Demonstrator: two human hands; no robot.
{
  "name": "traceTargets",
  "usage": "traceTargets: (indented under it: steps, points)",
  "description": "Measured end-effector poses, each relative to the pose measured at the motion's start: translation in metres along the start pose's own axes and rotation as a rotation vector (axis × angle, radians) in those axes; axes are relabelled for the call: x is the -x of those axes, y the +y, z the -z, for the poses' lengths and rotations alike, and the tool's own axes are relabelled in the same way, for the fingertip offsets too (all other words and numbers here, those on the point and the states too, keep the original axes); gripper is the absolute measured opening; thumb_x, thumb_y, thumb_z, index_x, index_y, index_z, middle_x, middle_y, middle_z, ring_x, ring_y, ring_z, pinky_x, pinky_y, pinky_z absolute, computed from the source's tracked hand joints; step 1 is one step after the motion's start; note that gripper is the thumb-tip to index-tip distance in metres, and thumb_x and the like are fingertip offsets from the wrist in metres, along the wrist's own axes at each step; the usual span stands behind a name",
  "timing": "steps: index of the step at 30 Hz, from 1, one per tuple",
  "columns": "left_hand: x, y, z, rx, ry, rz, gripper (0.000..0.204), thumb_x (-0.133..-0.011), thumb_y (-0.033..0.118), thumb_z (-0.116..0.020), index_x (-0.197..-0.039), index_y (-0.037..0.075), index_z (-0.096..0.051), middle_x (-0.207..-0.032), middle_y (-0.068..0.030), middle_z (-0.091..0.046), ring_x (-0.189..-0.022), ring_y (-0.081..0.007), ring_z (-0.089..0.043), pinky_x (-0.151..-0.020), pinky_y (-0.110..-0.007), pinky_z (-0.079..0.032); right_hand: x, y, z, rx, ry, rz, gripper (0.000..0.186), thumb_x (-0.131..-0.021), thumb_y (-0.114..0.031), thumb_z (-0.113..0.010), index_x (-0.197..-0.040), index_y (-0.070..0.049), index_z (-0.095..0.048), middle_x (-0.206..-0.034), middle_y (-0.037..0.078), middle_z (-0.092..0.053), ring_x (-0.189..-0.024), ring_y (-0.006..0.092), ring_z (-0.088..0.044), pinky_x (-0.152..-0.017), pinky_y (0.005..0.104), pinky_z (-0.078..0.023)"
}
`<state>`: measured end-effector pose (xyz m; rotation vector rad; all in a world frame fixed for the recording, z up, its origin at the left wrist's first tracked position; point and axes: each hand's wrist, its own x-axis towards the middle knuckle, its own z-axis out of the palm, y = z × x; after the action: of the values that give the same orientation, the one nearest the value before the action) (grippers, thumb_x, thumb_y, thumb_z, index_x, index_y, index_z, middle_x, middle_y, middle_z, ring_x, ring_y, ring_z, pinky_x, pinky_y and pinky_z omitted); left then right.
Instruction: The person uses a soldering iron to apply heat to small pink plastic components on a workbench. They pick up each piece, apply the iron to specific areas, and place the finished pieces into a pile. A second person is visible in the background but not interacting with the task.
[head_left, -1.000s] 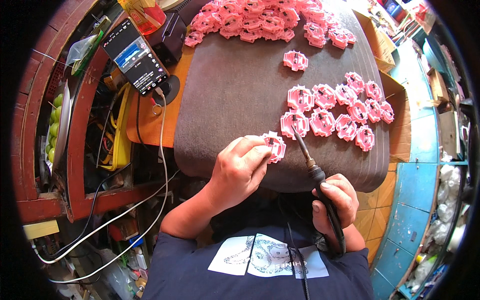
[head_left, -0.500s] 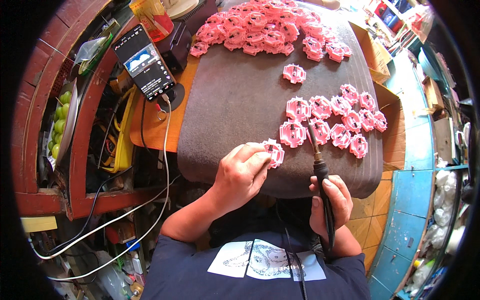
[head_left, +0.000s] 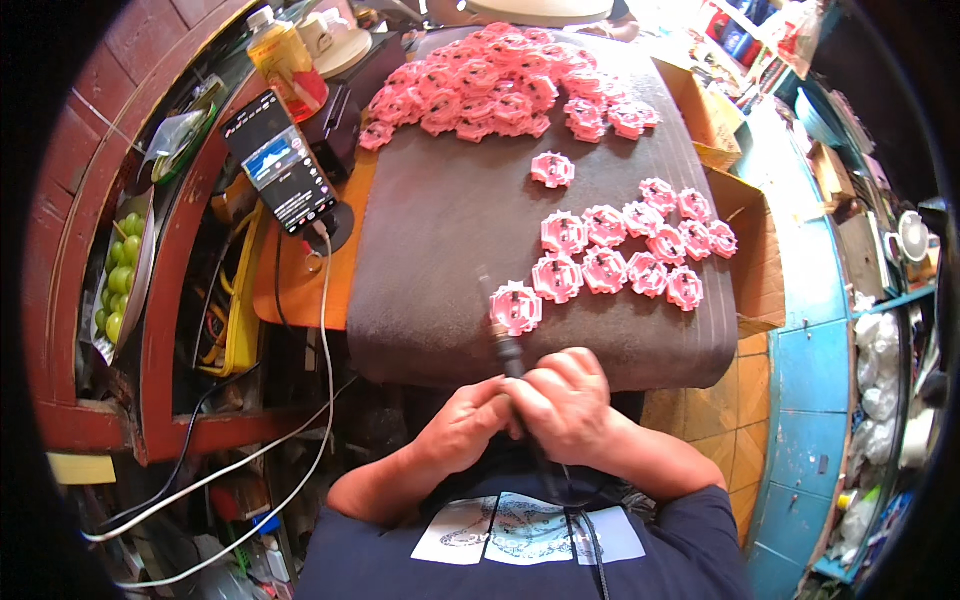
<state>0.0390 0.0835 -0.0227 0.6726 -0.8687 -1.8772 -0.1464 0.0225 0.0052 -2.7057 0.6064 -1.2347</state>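
My right hand (head_left: 570,400) is closed round the dark handle of a soldering iron (head_left: 511,358), low at the mat's near edge. Against the same handle, the fingers of my left hand (head_left: 462,428) are curled and pressed; its fingertips are partly hidden. The metal shaft points up and away, its thin tip blurred. Just right of the shaft lies a pink plastic piece (head_left: 517,308) with a small dark part at its centre. More such pieces (head_left: 604,270) lie in loose rows to the right, and one stray piece (head_left: 552,170) sits farther back.
A large heap of pink pieces (head_left: 480,85) covers the far end of the dark mat (head_left: 430,250). At left stand a lit phone (head_left: 280,160) with a white cable, a bottle (head_left: 285,65) and green grapes (head_left: 122,275). Cardboard boxes (head_left: 750,245) line the right side.
My left hand has let go of a pink piece, which now lies at the row's left end, and has come to the soldering iron. My right hand has brought the iron leftward and nearer.
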Motion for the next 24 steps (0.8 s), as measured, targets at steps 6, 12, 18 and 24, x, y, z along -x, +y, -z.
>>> traceTargets:
  steps: [6,12,18,24]
  points:
    - [0.007,0.007,0.018,0.188,0.139,-0.172,0.037,-0.108,0.029,-0.064,-0.132,0.0,-0.057,-0.121,-0.0074,-0.067,-0.108,-0.016,-0.067,-0.097,-0.033,-0.053,-0.032,0.004,-0.021,-0.111,-0.154,0.035,0.054,-0.075,-0.017,-0.073,-0.124,0.0,-0.06,-0.11,0.015,-0.066,-0.102,0.0325,-0.064,-0.093,0.0473,-0.047]
    - [-0.011,0.023,0.024,0.183,0.268,-0.394,0.028,-0.113,0.024,-0.051,-0.121,-0.001,-0.059,-0.11,-0.0146,-0.068,-0.096,-0.0247,-0.071,-0.09,-0.041,-0.059,-0.045,0.025,-0.012,0.072,-0.147,-0.018,0.057,-0.089,-0.035,-0.069,-0.139,-0.01,-0.062,-0.143,0.019,-0.058,-0.131,0.0375,-0.053,-0.113,0.054,-0.036]
    - [-0.034,0.036,0.043,0.011,0.317,-0.511,0.022,-0.111,0.027,-0.056,-0.107,0.005,-0.058,-0.091,-0.008,-0.058,-0.071,-0.0197,-0.059,-0.071,-0.039,-0.051,-0.03,0.065,-0.013,0.359,-0.314,-0.067,0.053,-0.085,-0.04,-0.078,-0.131,-0.017,-0.065,-0.145,0.011,-0.059,-0.142,0.0327,-0.047,-0.12,0.0566,-0.027]
    - [-0.042,0.037,0.043,-0.088,0.279,-0.494,0.021,-0.109,0.026,-0.06,-0.108,0.005,-0.058,-0.091,-0.0086,-0.059,-0.071,-0.0201,-0.061,-0.07,-0.039,-0.053,0.006,0.081,0.031,0.277,-0.257,-0.111,0.035,-0.087,-0.025,-0.075,-0.121,-0.016,-0.068,-0.142,0.01,-0.061,-0.14,0.0301,-0.051,-0.117,0.0544,-0.031]
